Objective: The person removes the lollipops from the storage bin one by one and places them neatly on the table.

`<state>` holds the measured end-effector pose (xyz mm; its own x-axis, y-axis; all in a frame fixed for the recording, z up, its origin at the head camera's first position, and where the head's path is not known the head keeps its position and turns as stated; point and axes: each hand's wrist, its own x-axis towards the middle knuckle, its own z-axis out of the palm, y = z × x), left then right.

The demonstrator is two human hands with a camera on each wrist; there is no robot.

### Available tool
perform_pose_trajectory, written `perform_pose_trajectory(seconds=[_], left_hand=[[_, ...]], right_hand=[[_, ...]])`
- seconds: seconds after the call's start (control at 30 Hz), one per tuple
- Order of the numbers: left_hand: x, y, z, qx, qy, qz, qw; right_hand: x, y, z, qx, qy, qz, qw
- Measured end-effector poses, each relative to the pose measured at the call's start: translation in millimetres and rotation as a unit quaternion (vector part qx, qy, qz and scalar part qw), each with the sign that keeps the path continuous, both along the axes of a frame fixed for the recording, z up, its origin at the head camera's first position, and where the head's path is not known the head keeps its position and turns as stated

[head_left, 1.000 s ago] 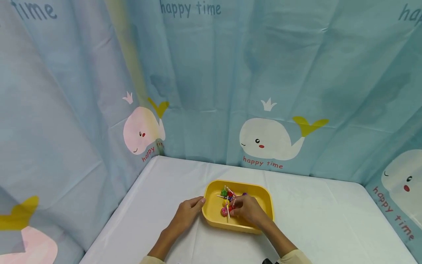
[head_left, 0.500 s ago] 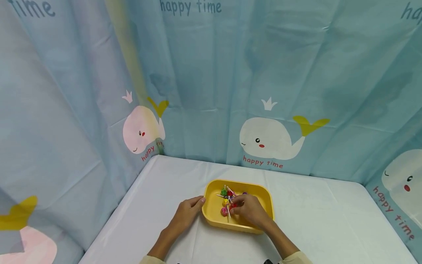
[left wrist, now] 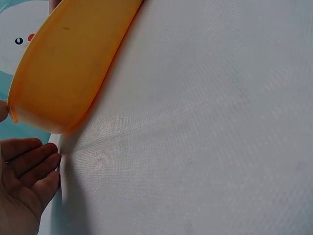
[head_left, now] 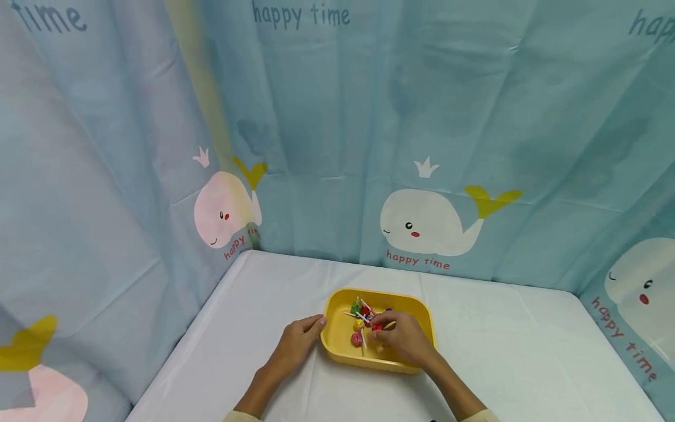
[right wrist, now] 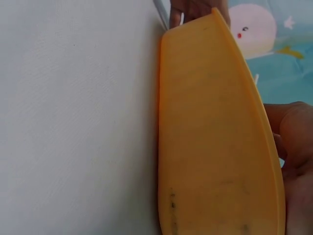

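Observation:
In the head view, a yellow tray point(head_left: 377, 364) stands on the table with several wrapped lollipops in it. My right hand point(head_left: 407, 339) reaches over its near right side and pinches a red lollipop point(head_left: 377, 328) between thumb and fingertips. To the left lie a pink lollipop point(head_left: 357, 339), a yellow lollipop point(head_left: 358, 324) and a green lollipop point(head_left: 355, 308). My left hand point(head_left: 297, 341) touches the tray's left end. From the left wrist, the thumb shows on the rim, while the fingers point(left wrist: 30, 161) extend below, apart from the wall. The tray's wall hides the lollipops from both wrist views.
A white cloth point(head_left: 527, 346) covers the table around the tray. Behind and to the left, a blue curtain point(head_left: 316, 217) printed with whales meets the table's edges. A purple lollipop point(head_left: 389, 310) shows partly behind the right hand.
My right hand has shifted slightly right and away from the pink lollipop, with the red one at its fingertips. A white stick near it has changed angle. The left hand stays on the tray.

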<state>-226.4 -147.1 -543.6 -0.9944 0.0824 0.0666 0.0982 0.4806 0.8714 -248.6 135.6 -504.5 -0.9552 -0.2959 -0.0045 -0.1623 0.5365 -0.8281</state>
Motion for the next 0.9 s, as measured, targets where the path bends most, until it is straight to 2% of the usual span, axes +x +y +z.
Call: perform_pose_trajectory(seconds=[0.13, 0.47, 0.67, 0.9], left_hand=[[0.0, -0.5, -1.0, 0.001, 0.003, 0.003, 1.0000], [1.3, -0.2, 0.5, 0.003, 0.003, 0.006, 1.0000], [1.1, 0.2, 0.8, 0.004, -0.001, 0.009, 1.0000], [0.6, 0.5, -0.4, 0.001, 0.001, 0.013, 0.9999]], right_hand=[[2.2, 4, 1.0, -0.020, -0.002, -0.010, 0.9998], [9.6, 9, 9.9, -0.026, 0.024, -0.076, 0.9965], [12.8, 16, 12.8, -0.044, 0.018, -0.107, 0.9931], [17.8, 29, 18.0, -0.051, 0.044, -0.130, 0.9892]])
